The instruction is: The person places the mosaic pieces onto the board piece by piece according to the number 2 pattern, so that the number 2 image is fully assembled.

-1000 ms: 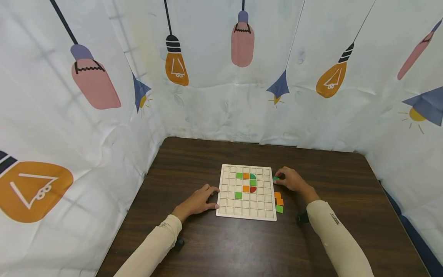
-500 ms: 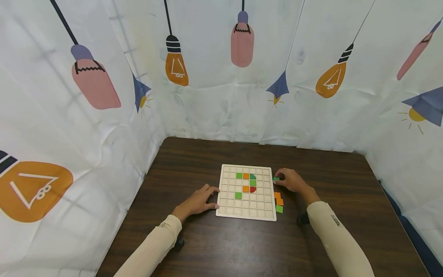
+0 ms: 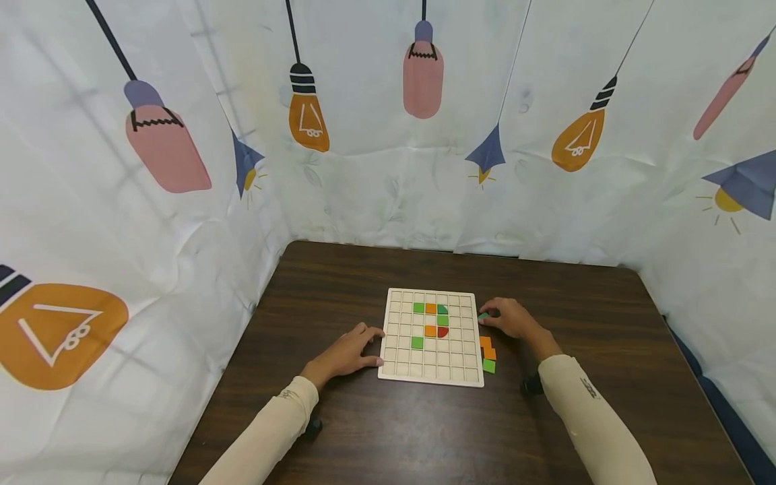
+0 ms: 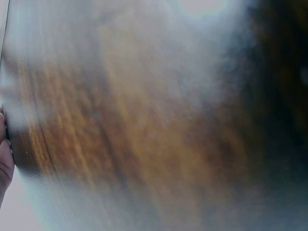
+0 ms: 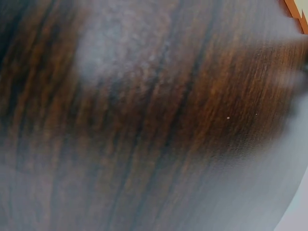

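Note:
A pale wooden grid board (image 3: 400, 357) lies on the dark table. On it sit green squares (image 3: 417, 343), orange squares (image 3: 430, 331), a dark green rounded piece (image 3: 442, 310) and a red rounded piece (image 3: 443, 332). My left hand (image 3: 344, 353) rests at the board's left edge, thumb and fingers spread and touching the rim. Beyond the upper right edge my right hand (image 3: 512, 318) pinches a dark green tile (image 3: 483, 315), mostly covered by the fingers. The left wrist view catches only fingertips (image 4: 6, 163) at its left border.
Loose orange tiles (image 3: 490, 353) and a light green tile (image 3: 489, 366) lie against the board's right edge, below my right hand. The brown wood-grain table (image 3: 412, 438) meets a white curtain (image 3: 376, 202) printed with lamps at the back and sides.
My right hand has shifted very slightly toward me, still holding the dark green tile. The left hand and the pieces on the board keep their places.

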`<state>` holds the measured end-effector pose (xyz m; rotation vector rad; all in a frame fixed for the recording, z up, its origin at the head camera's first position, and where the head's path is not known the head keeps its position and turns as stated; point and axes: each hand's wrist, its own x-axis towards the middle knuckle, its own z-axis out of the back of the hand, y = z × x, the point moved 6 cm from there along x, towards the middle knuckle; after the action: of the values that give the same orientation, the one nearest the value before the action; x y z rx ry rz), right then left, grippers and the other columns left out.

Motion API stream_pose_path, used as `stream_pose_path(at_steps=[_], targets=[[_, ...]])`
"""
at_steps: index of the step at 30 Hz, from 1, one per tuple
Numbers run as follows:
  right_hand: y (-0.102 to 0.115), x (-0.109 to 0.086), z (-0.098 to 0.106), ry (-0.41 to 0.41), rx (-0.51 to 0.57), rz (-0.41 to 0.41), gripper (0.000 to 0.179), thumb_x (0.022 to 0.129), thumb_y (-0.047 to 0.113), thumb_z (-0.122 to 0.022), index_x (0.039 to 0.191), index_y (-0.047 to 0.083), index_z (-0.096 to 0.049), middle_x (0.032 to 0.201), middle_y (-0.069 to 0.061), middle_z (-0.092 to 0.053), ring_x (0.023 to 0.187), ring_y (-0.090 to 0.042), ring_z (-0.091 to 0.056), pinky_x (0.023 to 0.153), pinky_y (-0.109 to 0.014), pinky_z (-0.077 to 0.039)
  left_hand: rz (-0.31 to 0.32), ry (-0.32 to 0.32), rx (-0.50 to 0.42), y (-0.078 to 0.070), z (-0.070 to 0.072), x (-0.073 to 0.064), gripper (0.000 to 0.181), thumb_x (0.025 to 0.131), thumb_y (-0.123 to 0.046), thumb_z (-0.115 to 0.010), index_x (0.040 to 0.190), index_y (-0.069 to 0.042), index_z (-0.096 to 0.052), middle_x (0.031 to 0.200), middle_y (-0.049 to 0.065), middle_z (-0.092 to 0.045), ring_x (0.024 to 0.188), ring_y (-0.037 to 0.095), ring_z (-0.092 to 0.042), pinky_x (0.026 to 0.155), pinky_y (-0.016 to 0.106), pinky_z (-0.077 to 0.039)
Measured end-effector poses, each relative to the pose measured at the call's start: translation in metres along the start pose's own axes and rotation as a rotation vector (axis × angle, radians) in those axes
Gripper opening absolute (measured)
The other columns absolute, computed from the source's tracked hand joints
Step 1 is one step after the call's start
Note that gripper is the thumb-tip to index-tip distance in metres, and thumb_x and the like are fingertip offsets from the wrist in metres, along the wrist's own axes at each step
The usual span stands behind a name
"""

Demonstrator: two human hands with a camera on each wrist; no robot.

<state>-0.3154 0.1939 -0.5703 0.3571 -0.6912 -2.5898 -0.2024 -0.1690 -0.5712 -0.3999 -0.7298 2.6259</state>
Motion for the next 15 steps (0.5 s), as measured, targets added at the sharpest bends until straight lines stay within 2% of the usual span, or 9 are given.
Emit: stream_pose_path(at_steps=[6,12,15], targets=[[0.0012,-0.0028,-0.0012,0.002,0.024,-0.005,0.025,0.095,0.026,-0.072,0.114,0.01,-0.072,0.085,0.0,-0.064,0.071,-0.014,-0.051,0.067,-0.033,-0.043,0.002,0.005,-0.001,-0.0003,-0.0002,-0.0003,0.059,0.092,-0.046,-0.072,0.142,-0.024,-0.05,0.119,0.003,-0.052,0.108,0.02,-0.057,0.091,0.043,-0.048],[0.0011,-0.003,-0.0033,0.022,0.019,-0.051,0.033,0.097,0.026,-0.069,0.124,0.009,-0.071,0.091,-0.002,-0.065,0.074,-0.015,-0.052,0.068,-0.033,-0.043,-0.002,0.0,-0.004,-0.0006,0.0002,-0.0007,0.059,0.092,-0.045,-0.072,0.142,-0.023,-0.05,0.12,0.003,-0.052,0.109,0.021,-0.058,0.092,0.044,-0.048],[0.001,-0.0034,-0.0028,0.027,0.024,-0.066,0.032,0.097,0.026,-0.069,0.124,0.008,-0.071,0.094,-0.003,-0.067,0.076,-0.016,-0.053,0.07,-0.034,-0.045,-0.001,0.0,-0.006,-0.0008,0.0003,-0.0008,0.059,0.092,-0.045,-0.072,0.142,-0.023,-0.05,0.12,0.003,-0.052,0.11,0.021,-0.057,0.092,0.044,-0.048]])
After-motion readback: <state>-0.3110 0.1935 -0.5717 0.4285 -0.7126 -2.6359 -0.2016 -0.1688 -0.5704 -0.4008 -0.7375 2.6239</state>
